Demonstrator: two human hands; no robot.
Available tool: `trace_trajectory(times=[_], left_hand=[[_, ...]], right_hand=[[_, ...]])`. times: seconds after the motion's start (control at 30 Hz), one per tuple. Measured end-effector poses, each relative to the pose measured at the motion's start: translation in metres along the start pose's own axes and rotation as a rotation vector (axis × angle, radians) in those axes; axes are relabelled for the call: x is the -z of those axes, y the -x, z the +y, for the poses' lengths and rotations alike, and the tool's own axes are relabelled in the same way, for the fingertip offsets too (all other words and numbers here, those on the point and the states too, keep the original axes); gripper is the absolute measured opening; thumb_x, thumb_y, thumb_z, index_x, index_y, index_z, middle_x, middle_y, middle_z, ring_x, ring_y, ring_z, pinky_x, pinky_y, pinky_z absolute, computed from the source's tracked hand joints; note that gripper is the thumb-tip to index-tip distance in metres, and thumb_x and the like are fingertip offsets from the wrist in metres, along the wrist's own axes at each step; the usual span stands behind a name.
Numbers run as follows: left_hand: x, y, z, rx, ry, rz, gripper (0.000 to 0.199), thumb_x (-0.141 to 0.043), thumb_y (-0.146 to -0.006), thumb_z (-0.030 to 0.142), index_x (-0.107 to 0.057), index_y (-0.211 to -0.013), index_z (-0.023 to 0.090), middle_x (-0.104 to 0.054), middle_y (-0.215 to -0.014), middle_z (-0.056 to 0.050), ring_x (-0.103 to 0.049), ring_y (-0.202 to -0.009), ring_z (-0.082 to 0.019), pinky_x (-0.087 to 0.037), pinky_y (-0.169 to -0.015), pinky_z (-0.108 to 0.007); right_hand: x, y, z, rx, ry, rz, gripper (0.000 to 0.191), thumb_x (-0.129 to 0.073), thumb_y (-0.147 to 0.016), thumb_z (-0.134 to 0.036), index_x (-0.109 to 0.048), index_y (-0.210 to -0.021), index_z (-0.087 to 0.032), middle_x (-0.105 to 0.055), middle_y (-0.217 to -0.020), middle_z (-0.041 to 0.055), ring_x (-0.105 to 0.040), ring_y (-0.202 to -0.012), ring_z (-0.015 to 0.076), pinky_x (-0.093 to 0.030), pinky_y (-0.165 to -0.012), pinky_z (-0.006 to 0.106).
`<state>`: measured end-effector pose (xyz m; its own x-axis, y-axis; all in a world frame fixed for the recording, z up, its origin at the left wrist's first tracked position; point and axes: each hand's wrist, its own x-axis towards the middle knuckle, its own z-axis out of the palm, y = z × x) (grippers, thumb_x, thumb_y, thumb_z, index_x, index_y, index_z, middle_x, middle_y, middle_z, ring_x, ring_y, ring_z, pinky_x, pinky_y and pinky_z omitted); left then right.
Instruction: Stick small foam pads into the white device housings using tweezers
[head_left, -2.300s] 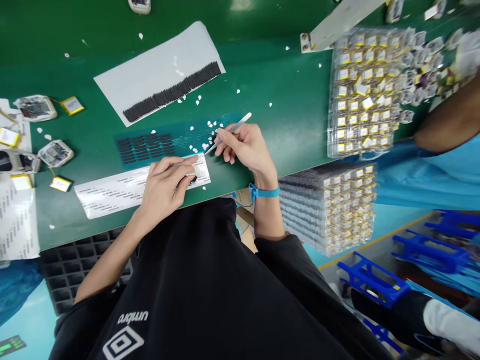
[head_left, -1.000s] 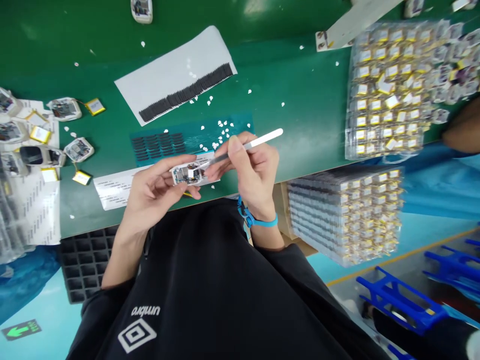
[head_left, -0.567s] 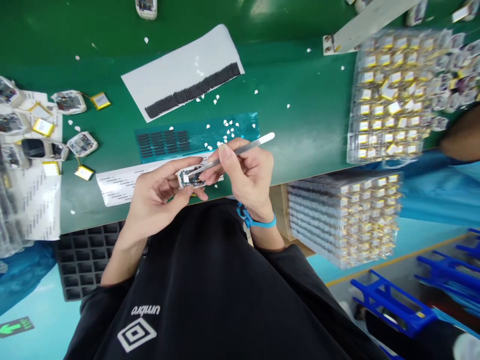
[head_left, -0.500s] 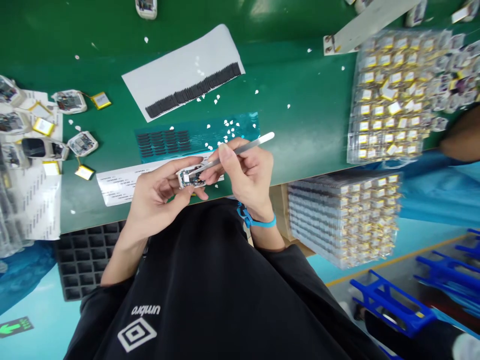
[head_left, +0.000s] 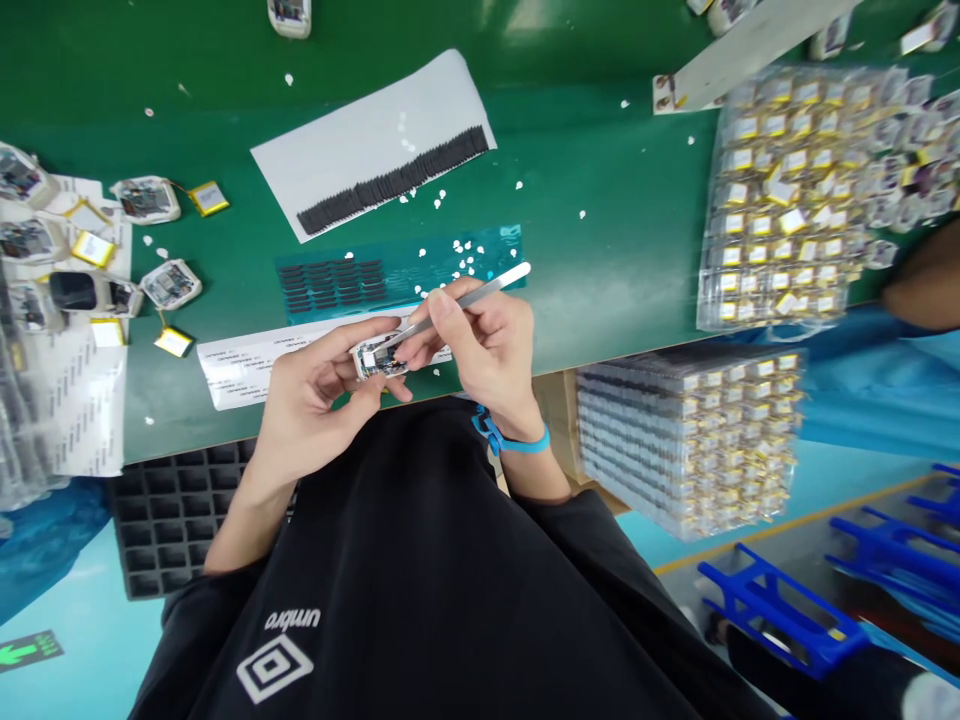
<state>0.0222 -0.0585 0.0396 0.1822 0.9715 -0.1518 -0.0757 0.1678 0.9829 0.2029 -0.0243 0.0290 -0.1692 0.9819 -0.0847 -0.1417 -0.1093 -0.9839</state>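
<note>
Between the fingers and thumb of my left hand (head_left: 311,405) sits a small white device housing (head_left: 361,366), its circuit board facing up. My right hand (head_left: 495,350) pinches metal tweezers (head_left: 495,286), whose rounded end points up and to the right. Their narrow end reaches down into the housing; what the tips touch is too small to tell. Both hands are over the table's near edge. Just beyond them lie a white printed sheet (head_left: 232,372) and a teal film strip (head_left: 412,262) with rows of black pieces and scattered white dots.
A white sheet (head_left: 360,140) carries a row of black strips. Opened devices (head_left: 171,285) with yellow-edged batteries (head_left: 174,341) lie at left. At right are a battery tray (head_left: 780,200), stacked trays (head_left: 690,440) and a metal bracket (head_left: 750,55). Another person's arm (head_left: 926,275) shows at far right.
My right hand and the tweezers have shifted slightly left, and the tweezers' tips stay in the housing. The table scene moves a little in the view. Both holds are the same.
</note>
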Motion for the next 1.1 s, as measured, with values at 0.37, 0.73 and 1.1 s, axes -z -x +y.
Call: trace_trajectory(times=[0.37, 0.73, 1.1], left_hand=[[0.01, -0.005, -0.012, -0.004, -0.134, 0.034, 0.025, -0.072, -0.101, 0.027, -0.08, -0.124, 0.022, -0.083, -0.09, -0.004, -0.08, -0.069, -0.021, -0.066, -0.07, -0.033], [0.035, -0.051, -0.039, -0.366, -0.99, 0.018, 0.026, -0.049, -0.106, 0.023, -0.071, -0.121, 0.02, -0.076, -0.136, -0.009, -0.062, -0.132, -0.034, -0.047, -0.112, -0.05], [0.045, -0.062, -0.049, -0.51, -1.153, -0.069, 0.027, -0.05, -0.104, 0.013, -0.072, -0.118, 0.022, -0.079, -0.129, -0.007, -0.065, -0.123, -0.033, -0.045, -0.107, -0.053]], right_hand=[[0.007, -0.004, 0.013, 0.272, 0.101, -0.015, 0.023, -0.06, -0.108, -0.036, -0.075, -0.1, -0.02, -0.081, -0.087, -0.0025, -0.08, -0.072, 0.0108, -0.067, -0.065, 0.022], [0.047, -0.077, 0.042, 0.399, 0.586, -0.183, 0.029, -0.061, -0.108, -0.034, -0.082, -0.092, -0.021, -0.083, -0.107, 0.0021, -0.078, -0.1, 0.0141, -0.06, -0.095, 0.031], [0.046, -0.078, 0.063, 0.723, 0.759, -0.148, 0.023, -0.056, -0.11, -0.027, -0.079, -0.114, -0.022, -0.084, -0.11, 0.0007, -0.077, -0.099, 0.0168, -0.063, -0.09, 0.037]])
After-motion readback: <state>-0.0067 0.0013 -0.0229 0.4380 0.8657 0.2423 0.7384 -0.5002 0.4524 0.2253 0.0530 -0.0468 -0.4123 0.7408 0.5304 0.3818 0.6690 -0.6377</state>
